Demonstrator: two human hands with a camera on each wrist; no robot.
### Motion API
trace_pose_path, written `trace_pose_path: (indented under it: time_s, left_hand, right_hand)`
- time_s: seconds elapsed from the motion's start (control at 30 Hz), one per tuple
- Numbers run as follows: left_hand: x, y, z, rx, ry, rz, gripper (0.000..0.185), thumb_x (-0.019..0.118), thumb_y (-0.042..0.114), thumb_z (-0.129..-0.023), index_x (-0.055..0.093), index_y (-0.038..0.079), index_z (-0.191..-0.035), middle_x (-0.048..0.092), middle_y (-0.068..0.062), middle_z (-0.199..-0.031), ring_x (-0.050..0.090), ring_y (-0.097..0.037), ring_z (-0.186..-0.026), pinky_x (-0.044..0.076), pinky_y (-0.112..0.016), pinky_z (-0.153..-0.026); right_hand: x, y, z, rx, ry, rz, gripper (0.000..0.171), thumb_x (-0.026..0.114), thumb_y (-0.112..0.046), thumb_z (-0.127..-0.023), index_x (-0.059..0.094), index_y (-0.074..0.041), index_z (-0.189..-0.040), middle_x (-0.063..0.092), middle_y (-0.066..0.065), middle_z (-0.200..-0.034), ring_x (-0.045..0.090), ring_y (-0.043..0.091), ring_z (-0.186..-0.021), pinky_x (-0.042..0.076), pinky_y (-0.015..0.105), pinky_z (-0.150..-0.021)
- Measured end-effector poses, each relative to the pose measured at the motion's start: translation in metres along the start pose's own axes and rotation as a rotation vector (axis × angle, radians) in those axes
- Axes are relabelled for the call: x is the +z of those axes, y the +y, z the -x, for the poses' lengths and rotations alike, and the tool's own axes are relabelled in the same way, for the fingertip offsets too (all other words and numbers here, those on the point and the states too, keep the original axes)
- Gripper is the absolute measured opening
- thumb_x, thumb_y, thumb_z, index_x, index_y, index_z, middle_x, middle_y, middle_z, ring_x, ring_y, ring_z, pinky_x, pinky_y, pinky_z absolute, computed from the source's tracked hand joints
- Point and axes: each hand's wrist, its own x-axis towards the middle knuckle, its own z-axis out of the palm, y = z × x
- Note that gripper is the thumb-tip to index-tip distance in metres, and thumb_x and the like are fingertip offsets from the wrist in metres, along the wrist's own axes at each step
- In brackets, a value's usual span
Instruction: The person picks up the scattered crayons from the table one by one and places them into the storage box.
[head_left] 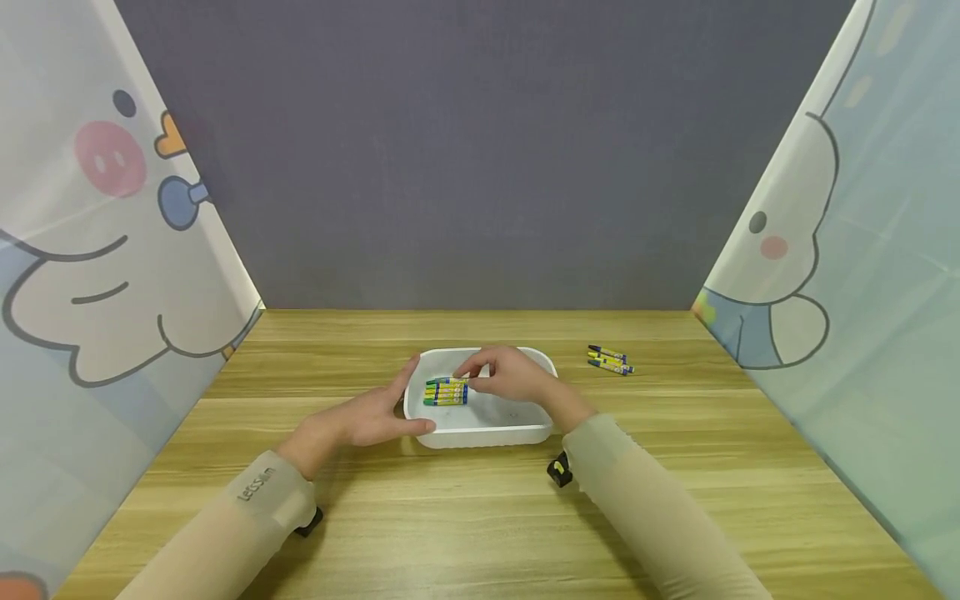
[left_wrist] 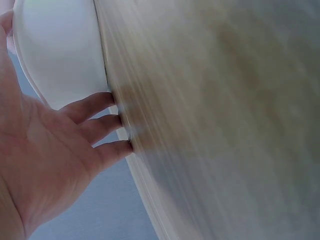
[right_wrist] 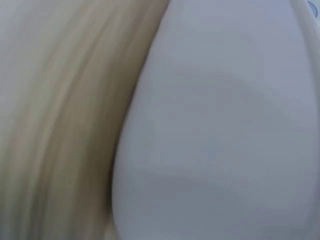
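Note:
A white plastic tray (head_left: 480, 437) sits on the table, and a row of several crayons (head_left: 446, 396) in yellow and blue wrappers lies side by side at its left inside. My left hand (head_left: 375, 414) rests against the tray's left end, thumb by the front rim and fingers spread along the outside; the left wrist view shows these fingers (left_wrist: 95, 107) fairly straight. My right hand (head_left: 510, 375) reaches over the tray and pinches the right end of the rearmost crayon (head_left: 442, 381), which has a green tip. In the right wrist view the tray's side (right_wrist: 215, 130) fills most of the picture and the hand is not visible.
A few more crayons (head_left: 611, 360), some dark-tipped, lie in a loose group on the wooden table (head_left: 450, 517), right of the tray. A dark grey panel (head_left: 480, 167) stands behind the table. Cartoon-printed curtains (head_left: 135, 292) hang on both sides.

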Motion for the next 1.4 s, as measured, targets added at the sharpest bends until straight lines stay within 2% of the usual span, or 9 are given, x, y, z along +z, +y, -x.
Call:
trace_pose_path:
  time_s: [0.13,0.27,0.4,0.6,0.77,1.4]
  left_hand:
    - [0.000,0.000,0.000,-0.001,-0.003,-0.005,0.128,0.073,0.069,-0.097,-0.013,0.017,-0.177,0.053,-0.027,-0.162,0.062,-0.033,-0.132,0.044,-0.064,-0.119]
    - [0.001,0.000,0.000,0.008,0.007,-0.016,0.128,0.073,0.069,-0.097,-0.012,0.016,-0.177,0.055,-0.028,-0.159,0.062,-0.034,-0.132,0.044,-0.063,-0.119]
    - [0.001,-0.004,0.000,0.009,0.016,-0.024,0.127,0.072,0.069,-0.097,-0.013,0.017,-0.177,0.056,-0.028,-0.158,0.063,-0.034,-0.131,0.045,-0.063,-0.118]
    - [0.001,-0.006,0.000,0.017,0.024,-0.013,0.127,0.073,0.067,-0.097,-0.012,0.016,-0.177,0.058,-0.026,-0.156,0.063,-0.032,-0.130,0.045,-0.062,-0.119]
    - [0.001,-0.006,0.000,0.016,0.020,-0.013,0.127,0.073,0.067,-0.097,-0.012,0.016,-0.177,0.059,-0.024,-0.154,0.063,-0.030,-0.127,0.046,-0.060,-0.117]
    - [0.002,-0.004,-0.001,-0.002,0.010,-0.022,0.128,0.073,0.069,-0.097,-0.012,0.016,-0.177,0.055,-0.030,-0.158,0.063,-0.035,-0.133,0.045,-0.063,-0.118]
  right_hand:
    - [0.014,-0.002,-0.009,-0.020,0.001,-0.032,0.023,0.073,-0.013,-0.104,0.084,-0.021,-0.122,0.079,-0.003,-0.120,0.063,0.016,-0.098,0.053,0.029,-0.080]
    - [0.025,0.002,-0.013,-0.009,0.003,-0.057,0.022,0.076,-0.009,-0.100,0.086,-0.019,-0.117,0.078,-0.002,-0.111,0.060,0.012,-0.090,0.050,0.025,-0.076]
    - [0.031,0.003,-0.015,-0.017,-0.016,-0.044,0.022,0.077,-0.007,-0.096,0.087,-0.018,-0.112,0.076,-0.003,-0.103,0.059,0.010,-0.088,0.049,0.023,-0.075]
    - [0.033,0.001,-0.017,-0.010,-0.067,0.030,0.021,0.077,-0.007,-0.096,0.088,-0.021,-0.107,0.074,-0.007,-0.100,0.060,0.006,-0.091,0.050,0.022,-0.082]
    - [0.033,0.001,-0.017,0.015,-0.085,0.061,0.019,0.080,-0.008,-0.096,0.088,-0.022,-0.107,0.073,-0.007,-0.101,0.060,0.006,-0.090,0.051,0.023,-0.083]
    - [0.035,0.000,-0.016,0.007,-0.087,0.076,0.018,0.085,-0.009,-0.095,0.087,-0.020,-0.109,0.072,-0.005,-0.099,0.059,0.005,-0.089,0.051,0.022,-0.083]
